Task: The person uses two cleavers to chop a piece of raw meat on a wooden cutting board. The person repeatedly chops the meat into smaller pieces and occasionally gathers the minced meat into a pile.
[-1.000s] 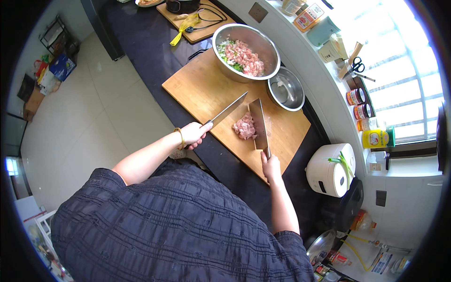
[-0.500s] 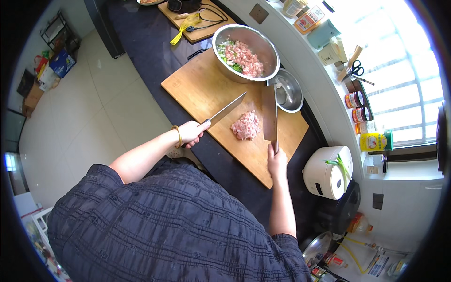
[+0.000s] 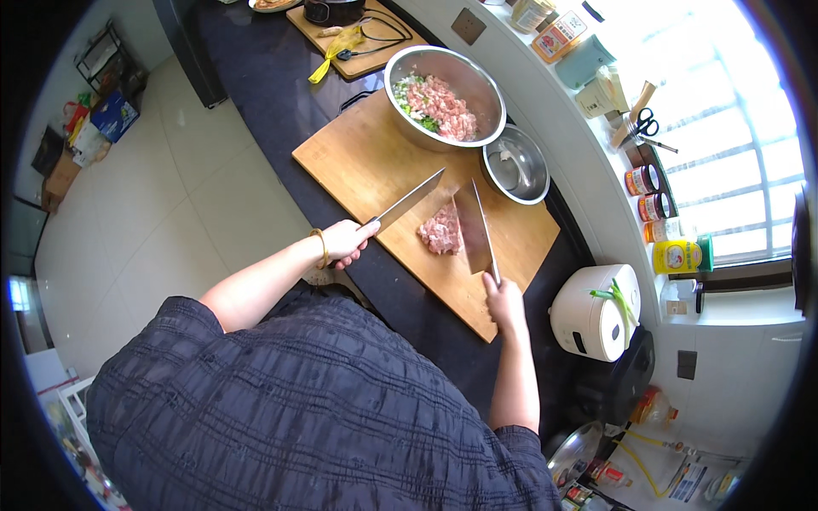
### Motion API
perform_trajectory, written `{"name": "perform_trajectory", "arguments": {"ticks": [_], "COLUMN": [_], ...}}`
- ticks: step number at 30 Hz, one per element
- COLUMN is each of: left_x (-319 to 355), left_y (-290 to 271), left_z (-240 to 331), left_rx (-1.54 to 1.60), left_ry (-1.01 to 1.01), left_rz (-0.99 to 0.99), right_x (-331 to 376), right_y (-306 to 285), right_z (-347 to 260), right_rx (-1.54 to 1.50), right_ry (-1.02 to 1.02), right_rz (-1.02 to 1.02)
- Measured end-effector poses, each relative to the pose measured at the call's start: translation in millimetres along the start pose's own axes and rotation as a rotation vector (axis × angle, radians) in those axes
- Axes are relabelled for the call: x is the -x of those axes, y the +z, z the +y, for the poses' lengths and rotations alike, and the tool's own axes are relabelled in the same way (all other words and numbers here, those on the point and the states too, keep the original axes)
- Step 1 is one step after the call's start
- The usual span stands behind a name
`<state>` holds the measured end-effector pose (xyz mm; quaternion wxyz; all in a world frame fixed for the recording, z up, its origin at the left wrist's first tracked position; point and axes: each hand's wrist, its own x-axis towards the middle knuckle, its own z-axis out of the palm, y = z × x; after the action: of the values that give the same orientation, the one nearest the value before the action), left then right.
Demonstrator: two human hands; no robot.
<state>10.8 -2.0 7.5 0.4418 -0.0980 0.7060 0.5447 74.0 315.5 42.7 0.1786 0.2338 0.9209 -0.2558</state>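
Observation:
My left hand [image 3: 347, 242] is closed round the handle of a knife [image 3: 411, 198], whose blade points away over the cutting board [image 3: 354, 162]. In my right hand [image 3: 504, 300] is a broad cleaver [image 3: 474, 228], its blade against the right side of a flattened heap of minced meat [image 3: 439, 230]. The cleaver covers part of the heap. At the board's far end stands a large metal bowl [image 3: 492, 106] holding minced meat and chopped green onion. Beside it, a smaller metal bowl [image 3: 528, 170] has a little whitish stuff inside.
A white rice cooker [image 3: 588, 311] with green onion stalks [image 3: 620, 300] on its lid stands right of the board. Farther off lies another wooden board [image 3: 394, 53] with a yellow bag [image 3: 341, 47] and a black cord. Jars and scissors [image 3: 648, 123] line the window sill.
The cleaver has swung left and come down onto the right side of the meat heap, tilting as it went. My left hand and its knife have barely moved.

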Motion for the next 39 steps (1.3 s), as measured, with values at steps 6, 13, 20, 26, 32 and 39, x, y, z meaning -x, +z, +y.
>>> {"name": "perform_trajectory", "arguments": {"ticks": [6,13,20,26,32,39], "left_x": [-3,3,6,4,4,3], "left_y": [1,-4,-4,-11,-14,-15], "left_z": [5,-5,-7,-7,-13,-11], "left_rx": [0.008,0.016,0.05,0.1,0.115,0.124], "left_ry": [0.003,0.003,0.008,0.003,0.014,0.006], "left_rz": [-0.018,0.003,0.009,0.012,0.028,-0.003], "right_x": [-4,16,-5,17,16,3], "right_y": [50,-5,18,61,12,54], "right_z": [37,-13,16,13,-22,13], "right_rx": [0.064,-0.016,0.019,0.083,-0.073,0.017], "right_ry": [-0.225,-0.198,-0.167,-0.163,-0.154,-0.081], "right_rz": [0.272,0.198,0.111,0.229,0.157,0.058]}}
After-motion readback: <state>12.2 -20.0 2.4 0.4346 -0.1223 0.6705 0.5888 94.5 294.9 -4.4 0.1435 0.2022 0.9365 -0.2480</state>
